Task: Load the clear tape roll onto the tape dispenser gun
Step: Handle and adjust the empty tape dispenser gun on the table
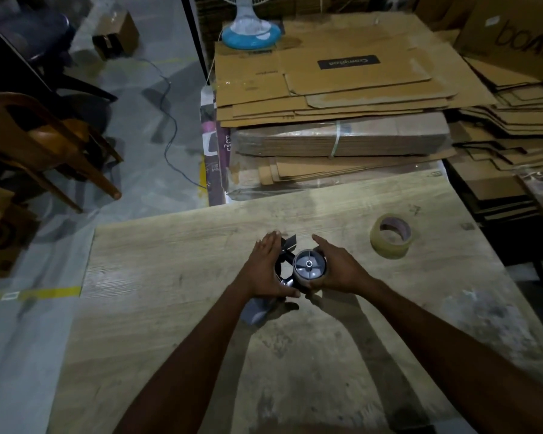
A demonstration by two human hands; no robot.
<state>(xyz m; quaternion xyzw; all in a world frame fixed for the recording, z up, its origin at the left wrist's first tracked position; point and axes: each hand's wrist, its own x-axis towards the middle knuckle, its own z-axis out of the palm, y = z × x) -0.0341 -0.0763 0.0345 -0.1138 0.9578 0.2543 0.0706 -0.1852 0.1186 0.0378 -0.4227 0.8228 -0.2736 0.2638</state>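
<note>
Both hands are on the tape gun (285,261), holding it just above the wooden table (170,245). Left hand (265,270) clasps the black frame from the side, fingers laid along it and thumb hooked underneath, with the grey handle (257,311) poking out below the wrist. Right hand (337,272) is cupped round the grey hub (309,264), fingers curving over the far edge and thumb closing in on the near side, and the hub faces up at the camera. And the tape roll (391,236)? It lies flat on the table, off to the right of the right hand and apart from it. Behind the table, flattened cardboard (342,83) is stacked high with a blue fan base (251,34) on top, and a wooden chair (44,142) stands on the floor at left
</note>
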